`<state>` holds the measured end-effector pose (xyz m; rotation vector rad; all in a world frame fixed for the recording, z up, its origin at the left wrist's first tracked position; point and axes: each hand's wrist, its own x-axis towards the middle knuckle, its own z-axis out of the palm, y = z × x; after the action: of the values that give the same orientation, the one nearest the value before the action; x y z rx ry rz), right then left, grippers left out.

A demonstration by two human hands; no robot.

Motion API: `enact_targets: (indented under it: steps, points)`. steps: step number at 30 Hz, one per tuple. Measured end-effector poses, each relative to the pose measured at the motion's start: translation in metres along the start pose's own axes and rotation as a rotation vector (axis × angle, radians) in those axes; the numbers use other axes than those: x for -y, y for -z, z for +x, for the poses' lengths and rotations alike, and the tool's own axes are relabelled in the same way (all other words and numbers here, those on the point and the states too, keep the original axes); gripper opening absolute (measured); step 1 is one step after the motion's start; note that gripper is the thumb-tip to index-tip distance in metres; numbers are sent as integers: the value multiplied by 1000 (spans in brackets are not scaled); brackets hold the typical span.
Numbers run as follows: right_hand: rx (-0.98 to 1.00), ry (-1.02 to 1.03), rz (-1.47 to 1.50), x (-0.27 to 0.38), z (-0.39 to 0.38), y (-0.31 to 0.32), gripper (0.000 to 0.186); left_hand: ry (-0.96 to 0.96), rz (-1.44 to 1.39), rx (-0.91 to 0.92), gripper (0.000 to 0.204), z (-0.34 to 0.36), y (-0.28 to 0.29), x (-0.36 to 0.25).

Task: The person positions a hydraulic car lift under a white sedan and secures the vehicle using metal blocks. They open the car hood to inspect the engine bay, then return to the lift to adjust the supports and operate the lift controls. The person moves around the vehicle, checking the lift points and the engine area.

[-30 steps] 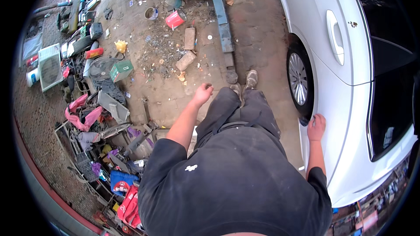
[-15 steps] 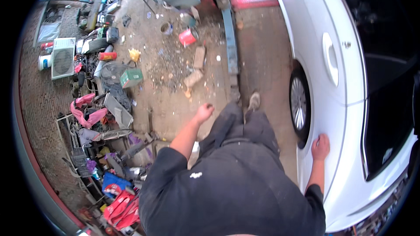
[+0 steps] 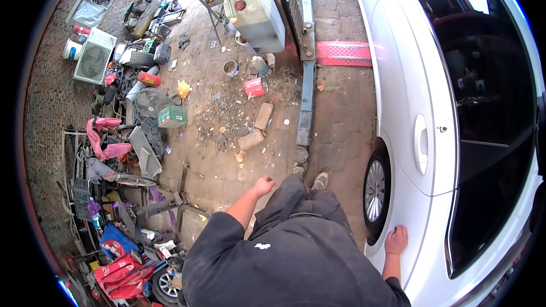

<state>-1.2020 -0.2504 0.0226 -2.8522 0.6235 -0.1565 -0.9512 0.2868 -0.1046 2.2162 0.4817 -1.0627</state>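
Curved white metal car (image 3: 438,165), overlapped by right hand (image 3: 396,240), left hand (image 3: 263,186) held apart, fingers half-curled on both (contents cannot be told)

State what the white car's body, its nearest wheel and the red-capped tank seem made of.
White car body: likely painted sheet metal, given its smooth gloss.
Nearest wheel: silvery and shiny, metal or painted plastic, can't tell which; its dull black tyre is probably rubber.
Tank: probably plastic, satin, with milky walls.

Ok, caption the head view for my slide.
Right hand beside a white car, left hand over littered ground.
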Motion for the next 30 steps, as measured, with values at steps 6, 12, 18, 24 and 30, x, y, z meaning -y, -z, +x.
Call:
enact_targets:
  steps: [6, 12, 18, 24, 30]
  points:
    - [43, -66, 24, 5, 2, -7, 11, -116, 21, -39, 46, 23, 3, -2]
    - [129, -118, 44, 5, 6, 3, 12, -116, -76, 6, 42, 30, 5, -6]
    - [102, -141, 26, 12, 14, 5, 10, -63, -163, 45, 36, 22, 5, -7]
    - [118, -200, 23, 23, -8, -3, 16, 29, -26, 133, 37, 23, 5, 7]
    - [181, -376, 86, 50, -53, -17, 17, -88, 63, 142, 39, 45, 18, -23]
